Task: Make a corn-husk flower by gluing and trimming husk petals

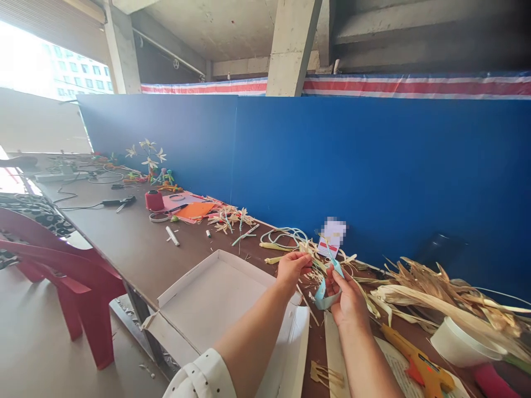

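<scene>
My right hand (347,293) is closed on a light blue paper strip (326,300); one end points up past the fingers and the other curls below them. My left hand (292,269) is just to its left, fingertips pinched together. What that pinch holds, if anything, is too small to make out. Behind both hands lie pale husk pieces (317,265) and coiled light-coloured cord (286,236). A small white card (331,237) leans near the blue partition.
An open white cardboard box (219,298) lies left of my arms. On the right are dry corn husks (440,298), a yellow glue gun (423,359) and a white tub (467,342). Farther left stand a red thread spool (154,200) and a red plastic chair (83,287).
</scene>
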Demonstrator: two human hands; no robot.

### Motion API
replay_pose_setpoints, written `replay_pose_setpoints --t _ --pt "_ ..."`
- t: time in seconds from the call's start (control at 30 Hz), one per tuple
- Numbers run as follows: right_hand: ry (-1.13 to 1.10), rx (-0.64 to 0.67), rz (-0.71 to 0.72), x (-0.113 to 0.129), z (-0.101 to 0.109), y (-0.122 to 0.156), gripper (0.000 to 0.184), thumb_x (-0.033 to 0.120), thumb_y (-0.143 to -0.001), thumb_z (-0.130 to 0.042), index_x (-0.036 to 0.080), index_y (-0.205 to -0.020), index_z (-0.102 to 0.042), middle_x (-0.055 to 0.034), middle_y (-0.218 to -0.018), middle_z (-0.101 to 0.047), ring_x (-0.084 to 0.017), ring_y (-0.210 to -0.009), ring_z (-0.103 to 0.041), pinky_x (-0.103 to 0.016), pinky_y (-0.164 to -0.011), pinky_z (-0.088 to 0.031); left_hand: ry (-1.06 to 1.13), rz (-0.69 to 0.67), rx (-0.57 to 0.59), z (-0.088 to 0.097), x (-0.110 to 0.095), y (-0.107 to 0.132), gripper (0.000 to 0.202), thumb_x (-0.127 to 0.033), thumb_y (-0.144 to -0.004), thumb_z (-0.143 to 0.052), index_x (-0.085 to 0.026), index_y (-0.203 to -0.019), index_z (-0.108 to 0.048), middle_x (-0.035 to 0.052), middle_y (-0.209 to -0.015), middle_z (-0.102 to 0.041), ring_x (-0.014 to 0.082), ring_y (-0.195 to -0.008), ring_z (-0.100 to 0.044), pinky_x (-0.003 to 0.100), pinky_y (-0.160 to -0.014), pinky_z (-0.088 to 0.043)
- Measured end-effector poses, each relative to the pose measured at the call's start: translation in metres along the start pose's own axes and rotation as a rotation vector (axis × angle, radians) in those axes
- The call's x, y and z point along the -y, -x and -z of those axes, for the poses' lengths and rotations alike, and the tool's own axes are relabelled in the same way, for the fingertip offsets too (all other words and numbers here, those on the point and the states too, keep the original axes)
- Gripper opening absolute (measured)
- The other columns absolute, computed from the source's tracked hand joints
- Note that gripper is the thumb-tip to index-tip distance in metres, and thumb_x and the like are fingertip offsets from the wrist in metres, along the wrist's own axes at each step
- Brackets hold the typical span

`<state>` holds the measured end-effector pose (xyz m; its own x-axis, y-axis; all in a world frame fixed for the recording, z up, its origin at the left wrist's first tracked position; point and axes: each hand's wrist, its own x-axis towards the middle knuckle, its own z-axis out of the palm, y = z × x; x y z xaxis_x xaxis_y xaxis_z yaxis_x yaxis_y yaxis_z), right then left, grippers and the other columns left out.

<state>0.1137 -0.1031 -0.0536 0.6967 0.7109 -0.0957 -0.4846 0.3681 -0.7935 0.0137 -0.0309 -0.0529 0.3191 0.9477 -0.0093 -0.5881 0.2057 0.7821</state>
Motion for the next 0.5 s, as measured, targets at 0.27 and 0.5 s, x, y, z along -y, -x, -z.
replay_pose_setpoints --t 0.27,0.5 --pt "0.06 0.07 0.01 -0.004 -0.018 -0.003 0.034 0.017 -0.049 -0.081 0.019 -0.082 -0.071 -0.0008 -0.082 -0.072 -0.014 -0.073 -0.067 -0.017 -0.054 -0.051 -0.127 -0.031 -0.011 0.014 -0.016 0.002 0.026 -0.031 -0.056 -0.08 -0.012 -0.064 -0.064 0.002 -0.059 -0.06 0.0089 -0.055 -0.056 0.02 -0.055 -0.047" --pt "0.124 0.18 -0.022 -0.019 -0.064 -0.018 0.029 0.015 -0.05 -0.08 0.018 -0.077 -0.069 -0.0035 -0.08 -0.072 -0.015 -0.073 -0.068 -0.017 -0.052 -0.051 -0.331 -0.142 -0.264 0.047 -0.051 -0.01 0.017 -0.025 -0.059 -0.075 -0.014 -0.067 -0.065 0.002 -0.06 -0.061 0.0109 -0.057 -0.057 0.021 -0.054 -0.047"
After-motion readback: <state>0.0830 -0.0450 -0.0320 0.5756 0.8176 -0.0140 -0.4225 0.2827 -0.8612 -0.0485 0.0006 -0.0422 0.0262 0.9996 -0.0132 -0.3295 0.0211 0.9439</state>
